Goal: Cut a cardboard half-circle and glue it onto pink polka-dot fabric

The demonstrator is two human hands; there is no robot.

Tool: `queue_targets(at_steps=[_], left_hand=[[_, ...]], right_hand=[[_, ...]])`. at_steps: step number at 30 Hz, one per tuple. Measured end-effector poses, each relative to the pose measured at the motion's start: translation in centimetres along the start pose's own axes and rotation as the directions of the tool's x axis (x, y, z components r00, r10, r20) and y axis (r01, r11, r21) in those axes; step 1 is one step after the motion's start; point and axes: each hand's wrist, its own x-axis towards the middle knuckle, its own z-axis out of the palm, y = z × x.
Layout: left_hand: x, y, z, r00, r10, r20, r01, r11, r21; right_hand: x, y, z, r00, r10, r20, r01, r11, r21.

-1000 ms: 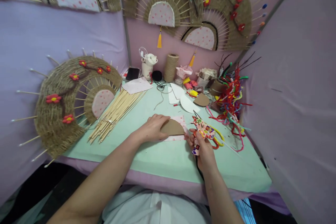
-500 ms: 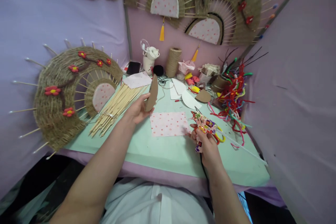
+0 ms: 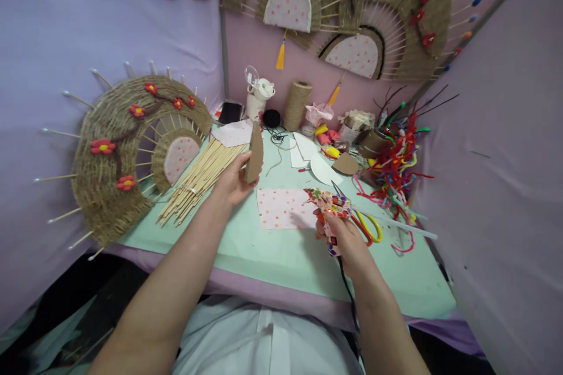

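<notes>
My left hand (image 3: 237,179) is closed on a brown cardboard piece (image 3: 254,155) with a curved edge, held up on its side above the table. In my right hand (image 3: 341,234) is a hot glue gun (image 3: 329,202) covered in flowered material, its nozzle pointing left and a long glue stick (image 3: 404,227) sticking out behind. Between the hands a rectangle of pink-dotted fabric (image 3: 281,210) lies flat, its right end partly behind the glue gun. Scissors (image 3: 373,227) with yellow and red handles rest just behind my right hand.
A bundle of thin wooden sticks (image 3: 197,181) lies left of my left hand. Behind are white paper pieces (image 3: 323,169), a twine spool (image 3: 298,106) and colourful pipe cleaners (image 3: 402,155). A large twine fan (image 3: 101,181) leans at left. A black cord (image 3: 347,290) hangs from the glue gun.
My right hand has brought the glue gun slightly left over the fabric and levelled it. The cardboard in my left hand has turned a little. The whole view has shifted slightly.
</notes>
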Motion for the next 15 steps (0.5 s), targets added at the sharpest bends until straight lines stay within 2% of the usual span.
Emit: queue_targets(at_steps=[1,2,3,4,5,7,8,10,11,13,15], left_hand=[[-0.1,-0.2,0.1,0.988,0.140,-0.069,-0.125,0.975,0.183],[-0.2,-0.4,0.1,0.948,0.292,-0.123,-0.222,0.889,0.400],[-0.3,-0.6,0.0,0.892,0.428,-0.146,-0.258,0.747,0.612],[-0.3,-0.7,-0.2,0.840,0.524,-0.140,-0.232,0.581,0.780],[-0.2,-0.9,-0.5,0.811,0.573,-0.120,-0.169,0.426,0.889],[0.0,-1.1,-1.1,0.817,0.570,-0.089,-0.040,0.210,0.977],[0.0,-1.2,-1.3,0.830,0.553,-0.077,-0.005,0.147,0.989],[-0.2,-1.4,-1.4,0.832,0.554,-0.031,-0.010,0.071,0.997],[-0.5,-1.6,-1.1,0.827,0.562,0.022,-0.056,0.044,0.997],[-1.8,-2.2,0.3,0.820,0.533,0.206,-0.236,-0.011,0.972],[-3.6,-3.2,2.8,0.810,0.340,0.477,-0.489,-0.055,0.870]], right_hand=[[-0.1,0.1,-0.4,0.999,-0.021,-0.037,0.021,1.000,0.001],[-0.3,0.2,-0.9,0.996,-0.038,-0.079,0.039,0.999,0.004],[-0.5,0.2,-1.4,0.991,-0.046,-0.125,0.048,0.999,0.009],[-0.6,0.3,-2.0,0.985,-0.047,-0.168,0.050,0.999,0.017],[-0.8,0.3,-2.5,0.979,-0.047,-0.200,0.052,0.998,0.022],[-1.2,0.4,-3.5,0.972,-0.050,-0.230,0.057,0.998,0.026],[-1.4,0.4,-3.8,0.971,-0.051,-0.233,0.058,0.998,0.024],[-1.5,0.6,-4.3,0.971,-0.047,-0.236,0.052,0.999,0.013],[-1.5,0.7,-4.4,0.970,-0.045,-0.238,0.048,0.999,0.007],[-1.5,1.0,-4.4,0.970,-0.042,-0.237,0.044,0.999,0.005],[-1.3,1.3,-4.2,0.972,-0.040,-0.233,0.046,0.999,0.023]])
